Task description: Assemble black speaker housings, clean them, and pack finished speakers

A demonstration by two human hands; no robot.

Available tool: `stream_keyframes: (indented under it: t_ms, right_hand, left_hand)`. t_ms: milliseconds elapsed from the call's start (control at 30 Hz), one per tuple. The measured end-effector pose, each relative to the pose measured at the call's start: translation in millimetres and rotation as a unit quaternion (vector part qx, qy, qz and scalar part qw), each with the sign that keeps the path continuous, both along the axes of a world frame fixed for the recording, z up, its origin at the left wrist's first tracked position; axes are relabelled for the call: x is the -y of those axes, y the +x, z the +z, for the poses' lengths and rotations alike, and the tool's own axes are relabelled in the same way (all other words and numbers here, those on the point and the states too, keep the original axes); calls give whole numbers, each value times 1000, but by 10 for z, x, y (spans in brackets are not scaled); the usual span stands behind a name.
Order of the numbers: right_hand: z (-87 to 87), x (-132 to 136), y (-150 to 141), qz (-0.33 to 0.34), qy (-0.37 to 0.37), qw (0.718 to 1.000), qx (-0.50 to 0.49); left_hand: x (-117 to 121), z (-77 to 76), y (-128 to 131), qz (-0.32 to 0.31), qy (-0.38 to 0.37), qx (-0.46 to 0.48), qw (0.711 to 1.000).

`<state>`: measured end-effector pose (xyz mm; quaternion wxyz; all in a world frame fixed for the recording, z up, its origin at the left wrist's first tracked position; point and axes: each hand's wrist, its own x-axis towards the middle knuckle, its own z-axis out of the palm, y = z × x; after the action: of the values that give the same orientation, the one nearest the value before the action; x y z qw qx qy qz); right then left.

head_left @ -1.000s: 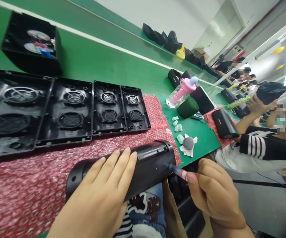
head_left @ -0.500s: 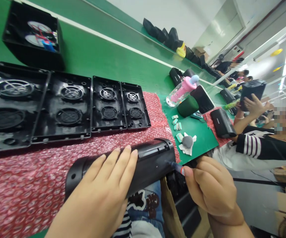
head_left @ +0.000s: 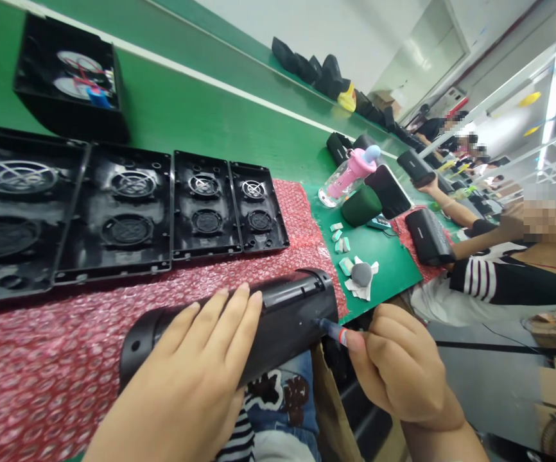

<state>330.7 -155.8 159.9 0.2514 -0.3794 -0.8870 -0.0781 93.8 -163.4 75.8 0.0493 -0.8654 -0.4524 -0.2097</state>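
Observation:
A long black speaker housing (head_left: pixel 282 321) with rounded ends lies tilted at the table's near edge, over my lap. Across its left half rests my left hand (head_left: pixel 201 353), gripping it with the fingers over the top; the thumb is hidden. My right hand (head_left: pixel 398 366) is closed around a slim pen-like tool (head_left: pixel 332 330) with a dark front and an orange-red band. The tool's tip meets the housing's side near its right end. Behind the housing, several open black speaker shells (head_left: pixel 205 205) with round grilles stand in a row.
Red bubble wrap (head_left: pixel 302 212) covers part of the green table. An open black case with wires (head_left: pixel 73 83) stands at the back left. To the right are a pink bottle (head_left: pixel 348 176), a dark green cylinder (head_left: pixel 361 205) and a grey round pad (head_left: pixel 361 274). A co-worker sits beyond, holding a speaker (head_left: pixel 415 168).
My hands and the housing appear slightly further left, with the tool still against the housing. The co-worker's raised speaker has moved away to the left.

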Motion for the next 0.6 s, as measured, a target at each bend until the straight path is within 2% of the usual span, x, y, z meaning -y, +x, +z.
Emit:
stream_keyframes:
  t_ms: [167,367,600]
  right_hand:
    - [0,-28,-11,1,6,1000,8]
    - [-3,-20,35,-4,8,1000,14]
    - [-55,-159,212,-13,50,996,-77]
  left_hand:
    - [-9,2,-12,-14,12,-6,1000]
    - [-23,31,32,7,4,10,1000]
    - [-11,-32,22,3,-7,27,1000]
